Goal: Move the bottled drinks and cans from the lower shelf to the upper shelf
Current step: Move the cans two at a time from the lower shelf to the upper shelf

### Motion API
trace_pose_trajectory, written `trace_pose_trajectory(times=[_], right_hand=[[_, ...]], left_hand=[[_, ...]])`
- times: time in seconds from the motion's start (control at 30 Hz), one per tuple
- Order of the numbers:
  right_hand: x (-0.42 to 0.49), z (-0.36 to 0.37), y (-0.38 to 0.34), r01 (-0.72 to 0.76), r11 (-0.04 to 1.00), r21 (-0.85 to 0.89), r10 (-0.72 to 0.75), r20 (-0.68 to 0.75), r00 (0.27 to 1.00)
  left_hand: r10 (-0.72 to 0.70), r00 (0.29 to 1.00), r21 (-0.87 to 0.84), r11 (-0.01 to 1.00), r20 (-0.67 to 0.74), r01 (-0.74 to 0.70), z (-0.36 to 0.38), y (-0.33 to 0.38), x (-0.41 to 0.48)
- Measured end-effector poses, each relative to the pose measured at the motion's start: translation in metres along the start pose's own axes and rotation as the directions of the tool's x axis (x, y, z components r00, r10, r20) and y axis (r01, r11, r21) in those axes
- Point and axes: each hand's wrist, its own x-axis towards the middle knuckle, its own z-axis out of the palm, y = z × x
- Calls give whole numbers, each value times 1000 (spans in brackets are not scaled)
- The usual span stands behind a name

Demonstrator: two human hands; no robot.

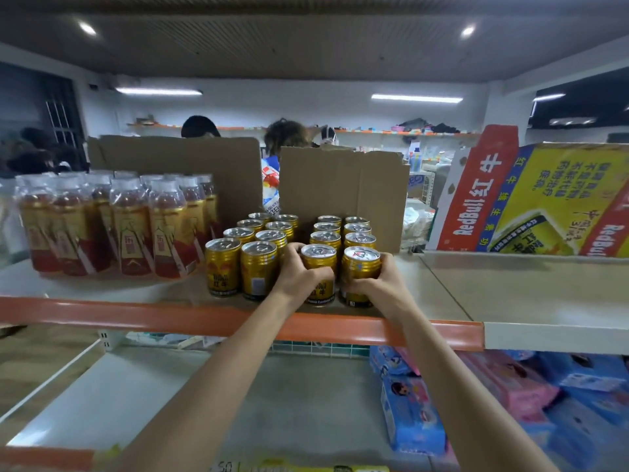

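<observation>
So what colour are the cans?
Gold cans with silver tops; head view shows them best.

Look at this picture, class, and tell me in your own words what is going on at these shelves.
A person is stocking cans on the upper shelf. The left hand grips the left front can and the right hand grips the right front can. Both cans stand upright near the shelf's front edge, ahead of two rows of like cans. More gold cans and wrapped bottled drinks stand to the left. Blue packs lie on the lower shelf.
</observation>
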Motion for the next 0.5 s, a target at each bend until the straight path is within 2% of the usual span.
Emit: trace_pose_trajectory(times=[0.3,0.5], right_hand=[[0,1,7,79,997,14,-78,-44,996],[6,3,17,31,999,-27,-33,-79,996]], left_hand=[[129,991,160,979,-27,-123,-4,-11,1],[192,979,208,962,-65,-175,-4,-15,2]])
